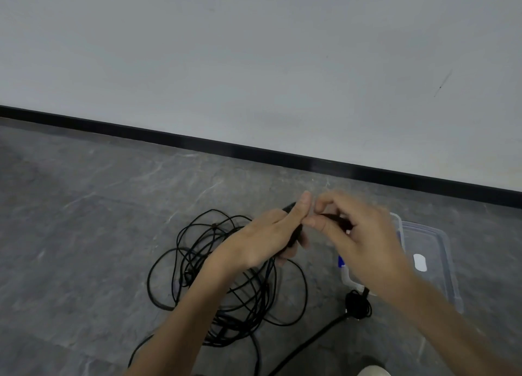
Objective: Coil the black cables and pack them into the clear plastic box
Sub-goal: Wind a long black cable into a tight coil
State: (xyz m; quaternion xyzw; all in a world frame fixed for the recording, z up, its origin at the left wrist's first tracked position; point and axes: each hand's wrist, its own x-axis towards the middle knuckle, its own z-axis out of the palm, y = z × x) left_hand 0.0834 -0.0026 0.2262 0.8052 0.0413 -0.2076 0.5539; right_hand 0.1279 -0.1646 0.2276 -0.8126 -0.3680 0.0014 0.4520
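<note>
**Loose cable pile, both hands on 1 strand**

Head view, the only 1 I've got. The black cables [255,293] are thin and look light and floppy. They lie in a loose tangle on the grey floor [84,234], about 7 o'clock from the hands. My guess is they'll loop easily, but the springy strands will snag each other. So I'd take hold at an end and feed it through the fingers, not grab the heap.

The left hand [262,237] has its fingers curled round a black length, thumb pointing up. The right hand [358,243] pinches a black bit between thumb and fingertips, just beside the left. It's blurred, so I can't tell if that's a plug or plain cable.

The clear plastic box [440,234] sits on the floor at 3 o'clock from the hands, partly behind the right wrist. The walls look thin, so I reckon it'll slide if I shove cable in. 1 small coiled bundle [357,305] lies just beside its near edge.

Labels: a white sticker [420,262] and a blue one [341,261] on the box. I can't read any writing on either.
</note>
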